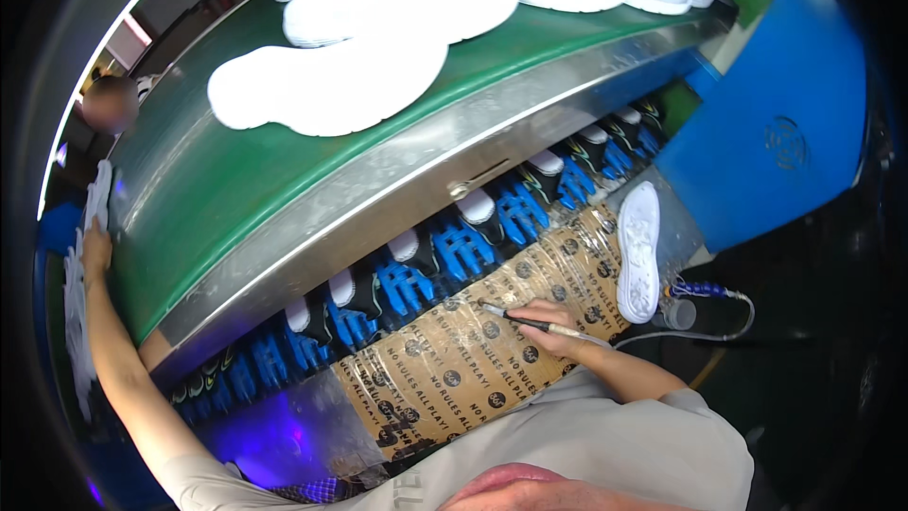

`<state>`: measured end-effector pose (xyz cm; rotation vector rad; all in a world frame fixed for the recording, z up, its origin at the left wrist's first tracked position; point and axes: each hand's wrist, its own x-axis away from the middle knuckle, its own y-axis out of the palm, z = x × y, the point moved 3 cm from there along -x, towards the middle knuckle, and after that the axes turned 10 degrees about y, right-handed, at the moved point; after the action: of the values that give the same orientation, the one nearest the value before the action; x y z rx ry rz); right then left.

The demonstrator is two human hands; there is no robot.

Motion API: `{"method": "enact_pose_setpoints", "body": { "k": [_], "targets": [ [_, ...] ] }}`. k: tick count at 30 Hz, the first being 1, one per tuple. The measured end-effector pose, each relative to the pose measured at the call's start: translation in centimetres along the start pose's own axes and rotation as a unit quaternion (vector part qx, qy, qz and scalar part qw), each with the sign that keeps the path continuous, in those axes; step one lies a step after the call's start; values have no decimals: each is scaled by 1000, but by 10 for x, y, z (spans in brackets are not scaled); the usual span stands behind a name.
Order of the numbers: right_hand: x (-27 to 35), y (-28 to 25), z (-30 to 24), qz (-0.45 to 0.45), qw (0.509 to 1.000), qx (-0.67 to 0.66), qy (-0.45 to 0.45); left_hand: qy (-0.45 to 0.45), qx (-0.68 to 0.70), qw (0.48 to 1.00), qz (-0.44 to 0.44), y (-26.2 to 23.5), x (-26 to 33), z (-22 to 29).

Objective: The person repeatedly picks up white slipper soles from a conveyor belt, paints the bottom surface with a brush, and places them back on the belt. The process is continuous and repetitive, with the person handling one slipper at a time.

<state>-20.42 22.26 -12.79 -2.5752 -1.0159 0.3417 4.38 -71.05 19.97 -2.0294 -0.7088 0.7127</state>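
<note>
The head view shows the right hand (549,322) pinching a thin dark pen with a pale wired tail (530,323) over the brown printed surface (454,369), light, stiff, best held mid-barrel, while the left hand (95,251) grips soft white soles (80,322) far left.

White soles (331,85) on a green belt (218,189); blue-and-black shoes (461,248) beside brown printed paper (473,360).
</note>
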Motion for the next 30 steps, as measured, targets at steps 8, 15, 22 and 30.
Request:
{"method": "enact_pose_setpoints", "body": {
  "k": [8, 15, 22, 30],
  "targets": [
    [5, 0, 6, 12, 1000, -18, 0, -20, 87, 993, 76, -48, 32, 68],
    [4, 7, 16, 1, 1000, -29, -11, -25, 199, 972, 125, -107, 155, 119],
    [-2, 11, 21, 13, 997, -79, -8, 22, 717, 635, 287, -156, 341, 178],
    [4, -15, -38, 38, 924, -369, 93, -93, 992, 70, 48, -186, 483, 402]
  ]
}}
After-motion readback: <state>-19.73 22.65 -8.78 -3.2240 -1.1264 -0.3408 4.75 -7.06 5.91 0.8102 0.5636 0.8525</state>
